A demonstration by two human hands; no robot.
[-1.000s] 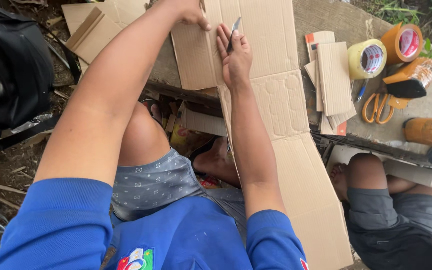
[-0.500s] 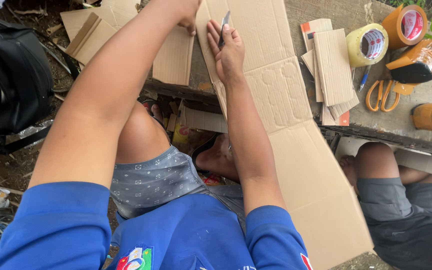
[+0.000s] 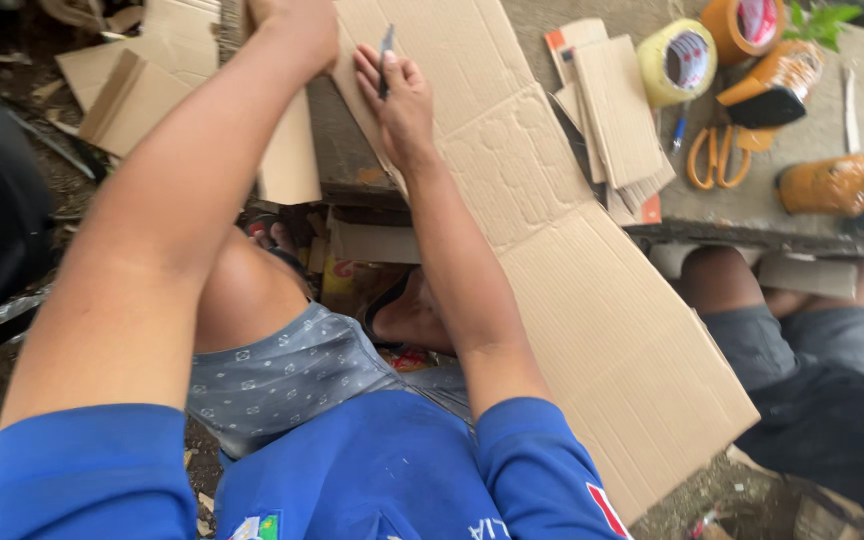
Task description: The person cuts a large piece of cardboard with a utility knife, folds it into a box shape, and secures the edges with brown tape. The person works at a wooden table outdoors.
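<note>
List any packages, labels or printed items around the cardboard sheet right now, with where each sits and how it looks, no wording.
Yellowish packing-tape roll: upper right on the concrete slab, round, red-printed core label.
Orange tape roll: top right edge, round, red-and-white core label.
Orange tape dispenser: right of the yellowish roll, black base.
Colourful printed packaging: under the slab by the knees, yellow and red, mostly hidden.
No screens or signs.

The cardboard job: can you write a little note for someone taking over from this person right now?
Right hand: holds a small grey cutter, pressed on the big cardboard sheet.
Left hand: at the sheet's top left edge; grip not visible.
The sheet lies slanted from the concrete ledge down past the knees.
On the ledge: cut cardboard pieces, tape rolls, orange scissors.
Done: some pieces already cut and stacked.
Left: the big sheet looks mostly whole.
</note>
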